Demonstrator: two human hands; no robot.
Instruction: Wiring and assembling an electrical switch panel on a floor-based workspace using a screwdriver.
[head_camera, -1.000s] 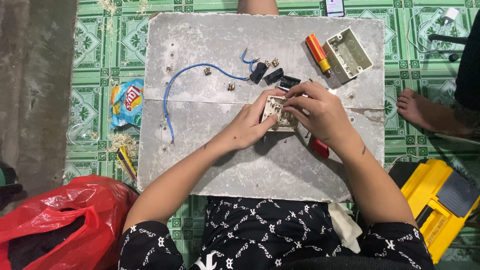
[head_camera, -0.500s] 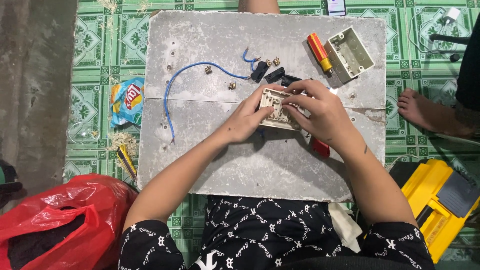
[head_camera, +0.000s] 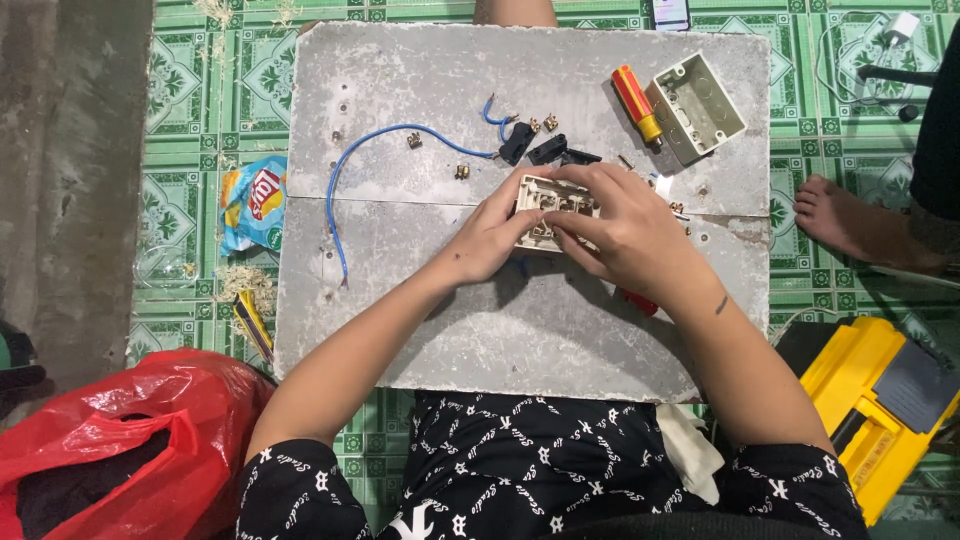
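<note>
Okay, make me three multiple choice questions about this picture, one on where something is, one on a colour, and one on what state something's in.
1. Where does the screwdriver lie?
A. Beside the open box, at the far right of the board
B. On the red bag
C. In the yellow case

2. What colour is the long loose wire on the board?
A. Green
B. Blue
C. White

3. How is the cream switch plate held?
A. It lies untouched
C. Left hand alone
B. Both hands, the right hand across it

Answers: 1 A, its red and yellow handle lies right next to the box. 2 B, it curves blue down the board's left part. 3 B, fingers of both hands close on the plate.
</note>
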